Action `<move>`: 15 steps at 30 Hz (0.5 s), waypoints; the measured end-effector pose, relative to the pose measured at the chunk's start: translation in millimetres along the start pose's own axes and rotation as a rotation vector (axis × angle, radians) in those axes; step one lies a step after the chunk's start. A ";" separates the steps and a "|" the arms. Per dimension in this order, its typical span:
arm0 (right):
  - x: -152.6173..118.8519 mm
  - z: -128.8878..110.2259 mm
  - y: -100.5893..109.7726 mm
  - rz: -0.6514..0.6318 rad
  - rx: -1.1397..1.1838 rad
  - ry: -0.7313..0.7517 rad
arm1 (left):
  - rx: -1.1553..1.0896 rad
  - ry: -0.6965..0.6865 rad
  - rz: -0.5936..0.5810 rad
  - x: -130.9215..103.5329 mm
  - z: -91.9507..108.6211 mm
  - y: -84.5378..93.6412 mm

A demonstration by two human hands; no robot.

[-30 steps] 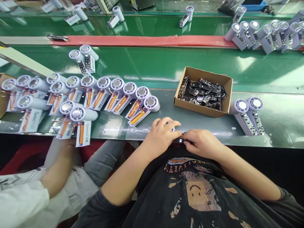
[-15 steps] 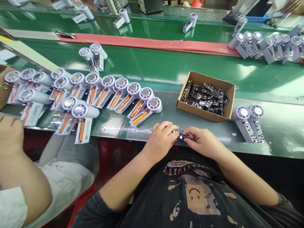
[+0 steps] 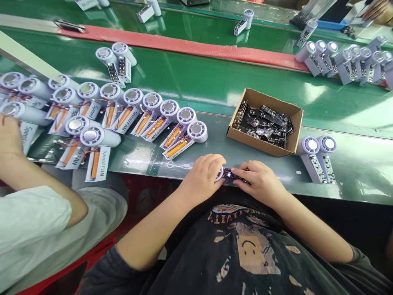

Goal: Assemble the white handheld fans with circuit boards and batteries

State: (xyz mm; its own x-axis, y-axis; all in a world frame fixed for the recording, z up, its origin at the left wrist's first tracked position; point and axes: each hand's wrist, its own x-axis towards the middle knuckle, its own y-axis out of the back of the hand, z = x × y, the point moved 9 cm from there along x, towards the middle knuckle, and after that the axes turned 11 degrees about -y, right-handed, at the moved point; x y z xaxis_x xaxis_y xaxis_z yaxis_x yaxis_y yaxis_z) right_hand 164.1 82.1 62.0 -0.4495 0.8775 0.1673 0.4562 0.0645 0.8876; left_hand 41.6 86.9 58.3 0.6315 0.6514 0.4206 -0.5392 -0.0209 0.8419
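At the bench edge in front of my body, my left hand (image 3: 205, 175) wraps around the round head of a lavender handheld fan (image 3: 219, 175). A black circuit board (image 3: 229, 173) lies along the fan's handle, with a small bright spot on it. My right hand (image 3: 260, 179) grips the board and handle end, thumb and forefinger pressed on the board. The fingers cover most of the handle. Just beyond my hands stands a cardboard box (image 3: 260, 143) with loose black circuit boards (image 3: 273, 119) in it.
To the left lie rows of fans with orange batteries (image 3: 179, 147) and loose wires. Two fans with boards fitted (image 3: 315, 162) rest at the right. A co-worker's arm (image 3: 37, 176) reaches in from the left. A red strip (image 3: 184, 45) runs along the green belt.
My left hand has shifted slightly left, so the fan's rim and more of the board show. My right thumb and forefinger now press on the board. The co-worker's arm has moved.
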 end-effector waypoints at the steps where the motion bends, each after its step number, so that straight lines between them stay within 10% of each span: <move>1: 1.9 -2.2 0.0 -0.002 -0.025 0.016 | -0.022 0.000 0.002 0.3 -0.5 -0.4; 15: 9.9 8.0 -12.0 -0.148 -0.100 -0.036 | -0.060 0.009 -0.025 6.2 -0.7 0.7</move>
State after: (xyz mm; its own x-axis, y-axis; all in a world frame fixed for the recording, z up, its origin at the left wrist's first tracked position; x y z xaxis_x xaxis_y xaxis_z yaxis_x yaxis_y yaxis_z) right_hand 160.3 93.8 49.5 -0.4771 0.8787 0.0181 0.3076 0.1477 0.9400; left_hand 44.7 91.5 61.3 0.6400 0.6581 0.3965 -0.5560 0.0404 0.8302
